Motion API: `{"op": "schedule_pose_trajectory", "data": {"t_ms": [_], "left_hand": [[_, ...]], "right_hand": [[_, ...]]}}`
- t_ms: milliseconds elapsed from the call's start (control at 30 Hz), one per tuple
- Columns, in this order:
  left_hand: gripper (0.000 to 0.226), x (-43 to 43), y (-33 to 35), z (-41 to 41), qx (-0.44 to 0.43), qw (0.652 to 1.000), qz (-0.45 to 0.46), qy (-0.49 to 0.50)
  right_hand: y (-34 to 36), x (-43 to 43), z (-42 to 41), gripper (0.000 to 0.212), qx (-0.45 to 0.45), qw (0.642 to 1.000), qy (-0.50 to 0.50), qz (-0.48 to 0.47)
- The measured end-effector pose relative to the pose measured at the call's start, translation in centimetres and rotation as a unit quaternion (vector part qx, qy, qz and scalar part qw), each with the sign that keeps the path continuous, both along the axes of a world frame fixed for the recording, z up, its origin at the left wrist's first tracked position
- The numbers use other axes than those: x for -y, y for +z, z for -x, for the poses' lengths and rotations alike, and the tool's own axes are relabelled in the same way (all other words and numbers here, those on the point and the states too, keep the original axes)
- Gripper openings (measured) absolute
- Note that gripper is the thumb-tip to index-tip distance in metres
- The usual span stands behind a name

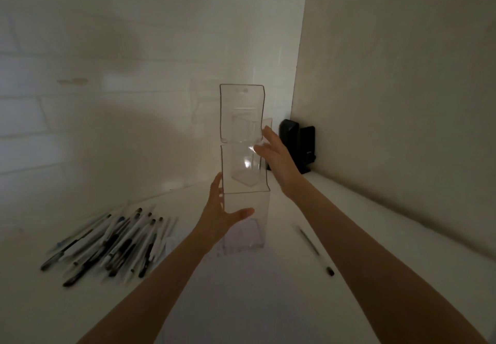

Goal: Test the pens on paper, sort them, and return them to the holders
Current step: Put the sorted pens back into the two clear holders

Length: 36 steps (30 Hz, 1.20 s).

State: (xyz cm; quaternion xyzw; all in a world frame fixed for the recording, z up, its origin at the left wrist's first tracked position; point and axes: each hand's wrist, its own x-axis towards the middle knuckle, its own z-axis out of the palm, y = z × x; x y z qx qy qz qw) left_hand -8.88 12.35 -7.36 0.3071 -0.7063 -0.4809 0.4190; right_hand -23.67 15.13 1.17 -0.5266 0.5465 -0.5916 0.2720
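While left hand (222, 210) and right hand (277, 155) hold holders (241, 112), device (296, 145) lettering blurs.

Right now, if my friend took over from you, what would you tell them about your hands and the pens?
Left hand: grips the front holder, thumb across its front.
Right hand: its fingers pinch the right edge of the back holder.
Both clear holders are empty.
A pile of pens lies on the table to the left, and a single pen lies alone to the right.
Done: the pens are all out of the holders.
Left: test the pens, sort them and put them back. I cannot make out any paper.
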Motion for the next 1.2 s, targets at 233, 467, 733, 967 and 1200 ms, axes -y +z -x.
{"op": "schedule_pose_trajectory", "data": {"t_ms": [233,467,733,967,1200], "left_hand": [[0.119,3.8,1.4,0.9,-0.006,1.0,-0.009,0.019],[0.116,8.7,0.3,1.8,0.013,1.0,0.007,0.014],[0.105,10.4,-1.3,2.2,0.023,0.999,0.024,0.028],[0.104,10.6,-1.5,2.1,0.03,0.999,0.015,0.028],[0.111,10.1,-0.6,1.9,0.065,0.998,0.015,0.023]], "right_hand": [[-4.9,0.6,2.8,0.043,-0.007,0.997,-0.057,-0.059],[-6.5,4.0,6.8,0.04,-0.004,0.988,-0.138,-0.067],[-6.6,13.4,6.8,0.117,-0.043,0.977,-0.185,-0.098],[-6.3,16.1,6.4,0.126,-0.035,0.981,-0.161,-0.101],[-6.8,10.5,5.1,0.117,-0.084,0.953,-0.266,-0.12]]}}
